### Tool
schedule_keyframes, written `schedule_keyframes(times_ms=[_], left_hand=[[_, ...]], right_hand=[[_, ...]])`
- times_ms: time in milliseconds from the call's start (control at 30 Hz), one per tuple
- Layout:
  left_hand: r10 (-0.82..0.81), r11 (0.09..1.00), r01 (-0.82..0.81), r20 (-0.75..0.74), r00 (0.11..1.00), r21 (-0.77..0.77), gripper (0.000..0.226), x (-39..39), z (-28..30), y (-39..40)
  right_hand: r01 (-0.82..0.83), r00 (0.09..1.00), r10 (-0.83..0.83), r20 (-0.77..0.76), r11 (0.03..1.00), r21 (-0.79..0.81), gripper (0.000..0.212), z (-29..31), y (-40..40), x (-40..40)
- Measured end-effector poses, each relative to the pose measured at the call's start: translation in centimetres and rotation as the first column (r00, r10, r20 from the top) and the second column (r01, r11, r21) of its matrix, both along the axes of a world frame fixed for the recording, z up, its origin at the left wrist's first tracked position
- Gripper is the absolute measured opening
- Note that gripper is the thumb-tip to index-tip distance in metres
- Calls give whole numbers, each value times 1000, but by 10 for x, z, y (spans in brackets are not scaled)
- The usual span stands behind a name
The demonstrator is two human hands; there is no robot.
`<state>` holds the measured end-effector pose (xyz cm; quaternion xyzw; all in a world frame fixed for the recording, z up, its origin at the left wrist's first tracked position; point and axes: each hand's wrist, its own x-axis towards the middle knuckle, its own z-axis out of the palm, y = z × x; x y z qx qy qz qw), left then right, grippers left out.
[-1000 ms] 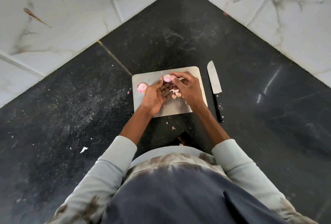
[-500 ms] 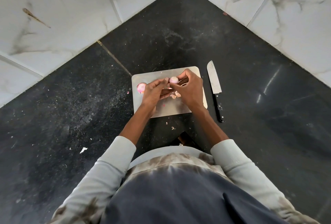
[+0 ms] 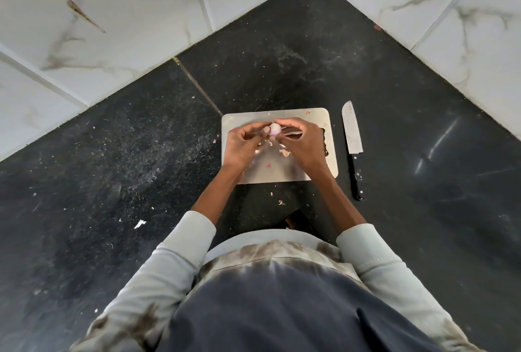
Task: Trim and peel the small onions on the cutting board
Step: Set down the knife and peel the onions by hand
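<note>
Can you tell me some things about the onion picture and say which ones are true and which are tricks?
1. Both hands are holding one small onion. True: the left hand and right hand pinch it over the cutting board.
2. The knife is in the right hand. False: it lies on the dark counter, right of the board.
3. Bits of onion skin lie on the board. True.
4. The knife's handle is white. False: it is black.
</note>
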<state>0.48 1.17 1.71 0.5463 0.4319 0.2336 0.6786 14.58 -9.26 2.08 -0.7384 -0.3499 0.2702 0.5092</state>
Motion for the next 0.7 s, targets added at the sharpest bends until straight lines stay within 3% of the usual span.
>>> schedule_keyframes(times_ms=[100, 200, 500, 700], left_hand=[[133, 965, -101, -119, 984, 243, 21, -17, -1, 16], [237, 894, -95, -282, 930, 437, 30, -36, -8, 33], [138, 883, 133, -521, 843, 450, 57, -48, -30, 36], [166, 854, 168, -564, 809, 493, 45, -41, -27, 36]], right_hand=[[77, 996, -78, 42, 997, 23, 33, -3, 13, -5], [129, 985, -127, 120, 992, -5, 31, -12, 28, -4], [-56, 932, 122, 342, 979, -197, 30, -33, 74, -24], [-85, 894, 207, 399, 950, -301, 37, -39, 89, -27]])
